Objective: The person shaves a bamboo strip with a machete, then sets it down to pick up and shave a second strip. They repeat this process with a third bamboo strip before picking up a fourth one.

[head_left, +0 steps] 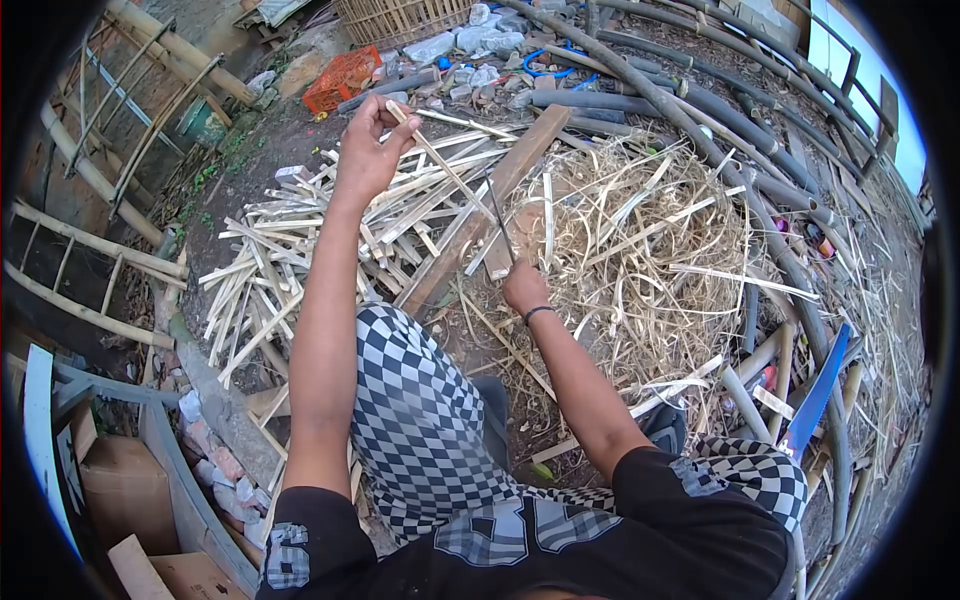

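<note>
My left hand [372, 155] is raised at the upper middle, thumb and fingers pinching the top end of a thin bamboo strip [447, 165]. The strip slants down to the right. My right hand [525, 287] is closed around the handle of a knife [500, 220], its narrow dark blade pointing up and away from me. Near the blade's middle, the strip's lower end overlaps it. Under both runs a long wooden plank [490, 195]. A pile of split bamboo strips [270, 255] lies left of the plank, and a heap of thin curled shavings [640, 235] lies to the right.
Behind the work area are an orange crate [342, 80], a woven bamboo basket [400, 20] and long dark poles [600, 100]. A blue saw [820, 395] stands at the right. Cardboard boxes [128, 485] sit at lower left, below a bamboo ladder-like frame [90, 270].
</note>
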`<state>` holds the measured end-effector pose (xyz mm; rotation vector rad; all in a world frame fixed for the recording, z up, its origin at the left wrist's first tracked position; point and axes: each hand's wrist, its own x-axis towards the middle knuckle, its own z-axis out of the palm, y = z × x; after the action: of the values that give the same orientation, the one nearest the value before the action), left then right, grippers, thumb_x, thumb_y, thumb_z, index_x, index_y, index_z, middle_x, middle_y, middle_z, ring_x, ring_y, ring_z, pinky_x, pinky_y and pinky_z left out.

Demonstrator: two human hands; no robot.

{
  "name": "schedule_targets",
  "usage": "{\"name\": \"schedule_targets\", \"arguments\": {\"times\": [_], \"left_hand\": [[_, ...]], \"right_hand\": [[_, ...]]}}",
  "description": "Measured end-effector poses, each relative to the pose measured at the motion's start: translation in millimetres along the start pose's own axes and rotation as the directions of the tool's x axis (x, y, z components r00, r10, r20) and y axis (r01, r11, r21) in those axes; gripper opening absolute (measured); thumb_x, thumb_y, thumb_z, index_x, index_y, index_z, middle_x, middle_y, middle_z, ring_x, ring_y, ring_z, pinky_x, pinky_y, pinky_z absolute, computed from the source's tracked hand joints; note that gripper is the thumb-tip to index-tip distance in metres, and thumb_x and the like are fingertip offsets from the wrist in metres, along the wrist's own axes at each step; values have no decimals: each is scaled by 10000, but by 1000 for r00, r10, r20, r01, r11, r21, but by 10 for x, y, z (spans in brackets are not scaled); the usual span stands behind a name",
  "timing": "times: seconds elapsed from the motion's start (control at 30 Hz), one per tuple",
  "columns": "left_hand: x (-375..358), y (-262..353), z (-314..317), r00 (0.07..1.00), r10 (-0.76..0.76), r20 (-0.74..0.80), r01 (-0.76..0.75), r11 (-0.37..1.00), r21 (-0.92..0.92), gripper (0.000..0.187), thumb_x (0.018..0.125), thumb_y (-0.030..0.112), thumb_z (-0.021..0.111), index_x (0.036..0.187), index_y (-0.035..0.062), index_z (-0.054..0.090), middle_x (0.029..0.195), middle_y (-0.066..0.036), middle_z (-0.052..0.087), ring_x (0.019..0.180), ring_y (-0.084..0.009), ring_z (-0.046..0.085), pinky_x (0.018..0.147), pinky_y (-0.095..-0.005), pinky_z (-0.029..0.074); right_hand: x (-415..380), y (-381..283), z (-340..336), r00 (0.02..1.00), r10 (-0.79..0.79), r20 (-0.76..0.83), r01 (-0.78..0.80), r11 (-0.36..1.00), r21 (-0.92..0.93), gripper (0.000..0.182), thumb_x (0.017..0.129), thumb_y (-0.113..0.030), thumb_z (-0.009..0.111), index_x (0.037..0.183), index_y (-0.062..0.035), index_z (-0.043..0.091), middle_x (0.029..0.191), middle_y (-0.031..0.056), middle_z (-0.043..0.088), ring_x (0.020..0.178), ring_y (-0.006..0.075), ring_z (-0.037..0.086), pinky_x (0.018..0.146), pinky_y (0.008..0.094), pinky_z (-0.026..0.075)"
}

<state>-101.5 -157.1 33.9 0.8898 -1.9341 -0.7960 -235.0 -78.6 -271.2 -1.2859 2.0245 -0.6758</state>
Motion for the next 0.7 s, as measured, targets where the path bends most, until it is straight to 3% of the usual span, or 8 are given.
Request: {"name": "schedule_targets", "arguments": {"times": [0.17,0.23,0.4,0.43,0.5,0.53,0.6,0.7], "left_hand": [[89,-40,-33,1000,9,22,-9,1000,-7,190,938,103,683,1022,73,515,1041,-15,576,994,-99,597,876,-282,576],[68,-80,3,997,67,-24,-68,997,-23,195,924,80,692,1025,33,533,942,-41,628,912,-101,625,798,-271,596],[68,-58,19,998,0,-62,-5,997,-78,190,927,80,689,1022,41,530,933,-28,613,890,-89,614,762,-258,589],[87,-84,8,998,24,-56,-27,998,-54,187,928,77,689,1016,43,528,926,-23,607,875,-81,606,739,-251,580],[85,-114,-28,998,46,-48,-47,999,-25,184,928,74,688,1011,45,527,918,-18,601,861,-74,597,716,-243,572],[85,-124,-46,997,31,-67,-33,999,-41,180,928,71,688,1006,48,527,914,-15,597,848,-69,590,703,-240,564],[78,-140,-78,997,22,-76,-25,999,-41,177,926,61,686,1004,57,528,922,-10,597,859,-65,591,724,-241,567],[68,-157,-93,997,2,-83,-7,998,-63,178,925,59,686,1009,59,528,945,-10,599,885,-68,597,753,-246,577]], "right_hand": [[49,-200,-194,998,-1,58,-4,997,78,333,889,-127,518,1168,18,627,1200,286,639,1122,427,631,947,487,515],[-117,-390,-376,985,-134,-109,148,981,127,316,937,-192,491,1067,55,636,1001,334,661,976,478,646,886,513,514],[-538,-573,-590,957,-244,-155,262,958,115,306,938,-168,493,1147,52,534,994,334,657,968,495,641,846,551,520],[-473,-395,-385,960,-238,-150,256,959,118,306,938,-168,493,1147,52,534,994,334,657,968,495,641,846,551,520],[-215,109,93,999,-14,-37,15,999,34,330,906,-146,524,1169,53,530,1011,317,668,993,488,648,867,533,527],[-200,223,108,999,-11,-34,12,999,39,330,906,-146,524,1169,53,530,1011,317,668,993,488,648,867,533,527],[-193,402,133,999,36,-10,-37,994,-100,324,900,-129,553,1191,9,587,1055,249,702,1017,400,686,871,452,558],[-49,425,128,998,26,54,-23,998,-63,310,890,-123,560,1165,13,602,1062,255,698,1018,404,684,881,460,552]]}}
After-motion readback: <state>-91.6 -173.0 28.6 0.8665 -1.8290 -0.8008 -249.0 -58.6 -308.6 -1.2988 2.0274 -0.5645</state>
